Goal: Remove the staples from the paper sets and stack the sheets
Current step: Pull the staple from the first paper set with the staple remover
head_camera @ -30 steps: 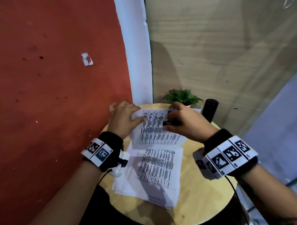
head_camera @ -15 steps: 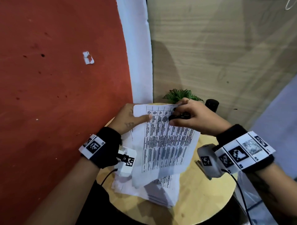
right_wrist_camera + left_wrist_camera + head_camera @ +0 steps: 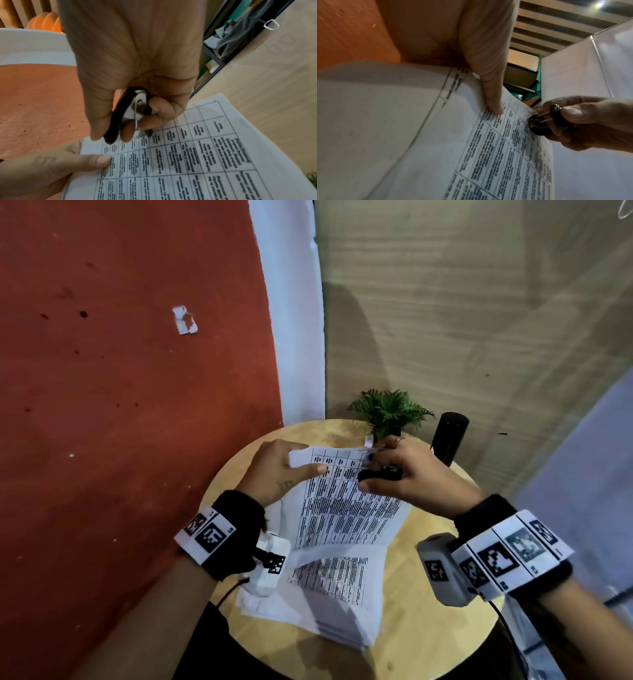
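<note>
While lifted clear of the counter (image 3: pixel 428 621): left hand (image 3: pixel 279 470) pinching printed paper set (image 3: pixel 346 508) at its edge, right hand (image 3: pixel 411 474) clenching black staple remover (image 3: pixel 130 113) against its top corner.

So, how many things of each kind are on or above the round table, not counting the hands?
Held paper set: 1
Paper stack lying on the table: 1
Staple remover: 1
Small plant: 1
Black cylinder: 1
Total: 5
</note>
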`<state>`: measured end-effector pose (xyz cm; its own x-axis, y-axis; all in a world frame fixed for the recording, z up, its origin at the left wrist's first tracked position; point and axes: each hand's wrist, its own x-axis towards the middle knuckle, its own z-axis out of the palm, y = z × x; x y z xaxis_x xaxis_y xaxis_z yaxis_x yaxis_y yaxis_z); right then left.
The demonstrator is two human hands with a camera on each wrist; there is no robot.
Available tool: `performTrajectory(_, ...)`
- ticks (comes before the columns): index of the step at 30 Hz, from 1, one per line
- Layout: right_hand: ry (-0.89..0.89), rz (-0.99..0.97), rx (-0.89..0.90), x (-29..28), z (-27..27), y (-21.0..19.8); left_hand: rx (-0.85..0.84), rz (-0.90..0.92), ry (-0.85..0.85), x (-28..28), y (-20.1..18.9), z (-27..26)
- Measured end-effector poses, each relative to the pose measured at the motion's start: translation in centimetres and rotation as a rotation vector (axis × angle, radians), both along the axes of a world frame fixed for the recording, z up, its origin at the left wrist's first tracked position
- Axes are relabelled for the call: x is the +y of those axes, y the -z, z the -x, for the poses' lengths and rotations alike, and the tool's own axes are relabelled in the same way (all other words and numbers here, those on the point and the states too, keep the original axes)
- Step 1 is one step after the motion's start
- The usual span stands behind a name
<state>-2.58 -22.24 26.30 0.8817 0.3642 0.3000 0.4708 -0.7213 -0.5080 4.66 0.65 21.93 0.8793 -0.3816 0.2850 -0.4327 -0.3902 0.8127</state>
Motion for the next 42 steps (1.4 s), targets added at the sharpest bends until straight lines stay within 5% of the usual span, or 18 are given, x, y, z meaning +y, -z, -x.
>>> performTrajectory(11, 0.095, -0.017, -0.022, -0.4, 0.1, -0.2, -0.076, 0.002, -0.021, -1.2, -0.7, 0.5)
performTrajectory(15, 0.26, -0.084, -0.343, 1.0, 1.4, -0.3, -0.015, 0.06, -0.055, -1.5, -0.6, -0.6)
performTrajectory(20, 0.188, 0.059, -0.514, 3.1, 2.0, 0.7, 0.087, 0.107, -0.044, -1.7, -0.6, -0.8)
performTrajectory(25, 0.135, -0.105, -0.536, 3.4, 1.7, 0.7, 0.158, 0.238, 0.082, -1.7, -2.7, 1.6)
performTrajectory(30, 0.132, 0.086, -0.626, 3.8, 1.3, 0.1, 0.165, 0.324, 0.166, -1.8, -4.0, 2.7)
performTrajectory(42, 0.022, 0.105, -0.592, 4.7, 0.3, -0.1, 0.171, 0.345, 0.164, -1.5, -4.3, 2.7)
